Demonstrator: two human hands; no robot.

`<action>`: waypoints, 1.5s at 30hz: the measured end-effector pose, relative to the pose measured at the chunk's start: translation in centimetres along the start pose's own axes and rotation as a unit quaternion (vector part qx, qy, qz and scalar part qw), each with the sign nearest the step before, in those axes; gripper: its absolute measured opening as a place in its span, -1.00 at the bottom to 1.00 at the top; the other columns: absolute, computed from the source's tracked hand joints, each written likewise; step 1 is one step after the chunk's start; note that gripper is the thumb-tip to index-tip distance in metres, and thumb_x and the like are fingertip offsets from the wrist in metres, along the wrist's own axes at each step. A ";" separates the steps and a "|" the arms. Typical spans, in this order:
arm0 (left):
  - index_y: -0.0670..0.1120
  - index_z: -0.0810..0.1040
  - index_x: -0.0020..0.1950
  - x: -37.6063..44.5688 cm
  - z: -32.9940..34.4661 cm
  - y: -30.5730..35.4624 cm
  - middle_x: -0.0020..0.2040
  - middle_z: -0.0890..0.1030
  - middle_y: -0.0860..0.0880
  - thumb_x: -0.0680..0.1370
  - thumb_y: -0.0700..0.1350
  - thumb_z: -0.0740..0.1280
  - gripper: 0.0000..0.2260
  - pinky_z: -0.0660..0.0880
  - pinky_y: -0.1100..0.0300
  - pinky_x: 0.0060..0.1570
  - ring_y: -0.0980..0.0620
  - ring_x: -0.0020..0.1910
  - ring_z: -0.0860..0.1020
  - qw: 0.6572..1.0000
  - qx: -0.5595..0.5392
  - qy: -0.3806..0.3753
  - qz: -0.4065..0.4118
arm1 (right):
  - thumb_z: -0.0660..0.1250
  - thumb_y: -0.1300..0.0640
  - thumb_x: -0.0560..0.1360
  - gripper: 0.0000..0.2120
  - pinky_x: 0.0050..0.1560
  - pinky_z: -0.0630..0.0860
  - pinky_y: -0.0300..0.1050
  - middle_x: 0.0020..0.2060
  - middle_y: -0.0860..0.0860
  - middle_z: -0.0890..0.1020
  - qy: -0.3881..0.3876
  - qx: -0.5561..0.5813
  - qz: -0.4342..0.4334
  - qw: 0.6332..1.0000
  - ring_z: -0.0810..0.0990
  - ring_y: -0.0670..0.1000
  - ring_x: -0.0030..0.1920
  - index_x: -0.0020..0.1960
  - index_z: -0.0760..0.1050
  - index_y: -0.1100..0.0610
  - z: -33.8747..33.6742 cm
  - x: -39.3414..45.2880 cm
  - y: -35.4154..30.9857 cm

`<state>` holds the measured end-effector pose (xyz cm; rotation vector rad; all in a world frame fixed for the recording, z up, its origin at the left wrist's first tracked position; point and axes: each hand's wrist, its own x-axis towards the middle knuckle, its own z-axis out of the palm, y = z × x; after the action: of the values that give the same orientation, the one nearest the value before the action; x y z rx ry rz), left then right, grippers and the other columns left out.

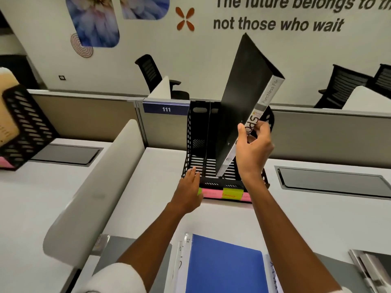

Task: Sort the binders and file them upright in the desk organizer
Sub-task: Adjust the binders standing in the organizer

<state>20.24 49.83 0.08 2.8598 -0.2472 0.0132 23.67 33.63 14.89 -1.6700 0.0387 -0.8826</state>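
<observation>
Right hand [252, 149] pinches black binder [243, 98] spine — tilted, lower corner in organizer [195, 132].

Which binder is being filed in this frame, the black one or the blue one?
The black binder, gripped by the right hand and tilted into the desk organizer. The blue binder lies flat on the desk, untouched.

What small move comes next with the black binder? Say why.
Probably swing the black binder upright and slide it down. It leans right, only its lower corner in the desk organizer, the right hand gripping its spine and the left hand at the organizer's front edge.
</observation>
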 end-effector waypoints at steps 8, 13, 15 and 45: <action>-0.20 -0.07 0.58 1.6 2.5 -1.5 0.60 -0.09 -0.14 0.62 -0.07 0.22 -0.34 -0.02 -0.06 0.54 -0.12 0.58 -0.13 0.999 0.036 -0.010 -0.037 | 0.37 0.05 0.53 -0.75 -0.15 0.63 -0.26 0.07 0.01 0.64 -0.029 -0.007 0.012 0.999 0.66 -0.08 -0.06 0.13 0.42 0.12 4.1 -1.9 4.6; -0.17 -0.09 0.59 1.4 3.6 -1.3 0.60 -0.12 -0.13 0.60 -0.14 0.23 -0.33 -0.07 -0.05 0.54 -0.12 0.58 -0.17 0.998 0.020 0.015 -0.051 | 0.35 0.04 0.55 -0.75 -0.15 0.65 -0.16 0.02 -0.05 0.61 -0.058 -0.024 0.023 0.998 0.64 -0.09 -0.06 0.16 0.41 0.11 5.5 -3.7 7.1; -0.17 -0.11 0.59 1.4 3.8 -1.3 0.60 -0.15 -0.13 0.60 -0.14 0.23 -0.32 -0.07 -0.05 0.54 -0.11 0.58 -0.19 0.998 0.022 0.017 -0.052 | 0.34 0.03 0.55 -0.75 -0.15 0.65 -0.13 -0.01 -0.08 0.59 -0.071 -0.039 0.025 0.996 0.64 -0.09 -0.07 0.16 0.42 0.10 6.0 -4.5 7.9; -0.08 -0.21 0.59 -8.5 2.6 -3.5 0.58 -0.28 -0.08 0.64 0.14 0.08 -0.33 -0.16 -0.05 0.53 -0.07 0.57 -0.26 0.993 -0.015 0.007 -0.115 | 0.27 -0.05 0.58 -0.34 0.31 0.20 -0.20 0.50 0.03 0.28 -0.299 -0.184 0.027 0.936 0.27 0.02 0.47 0.56 0.06 0.06 1.3 -11.4 9.5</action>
<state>12.43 53.90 -3.60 2.8393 0.0847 -0.0150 20.32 37.07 0.82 -2.2218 -0.1759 -0.3021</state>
